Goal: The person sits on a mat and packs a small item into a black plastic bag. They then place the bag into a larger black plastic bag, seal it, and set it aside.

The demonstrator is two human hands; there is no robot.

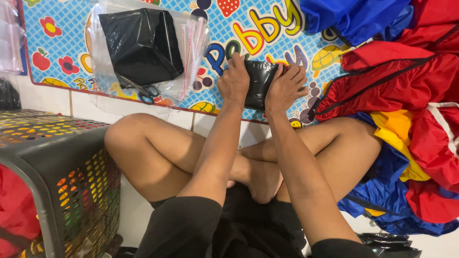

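Clearly both hands, left hand (234,79) and right hand (286,88), clamp the glossy black packet (258,83) at twelve o'clock; slick plastic might slip from either grip

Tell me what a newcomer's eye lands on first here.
First, both hands at the centre: the left hand and right hand press a small glossy black plastic packet between them on the bright blue cartoon-printed floor mat. To the right lies a heap of shiny red, blue and yellow fabric garments. At lower left stands a dark perforated plastic basket.
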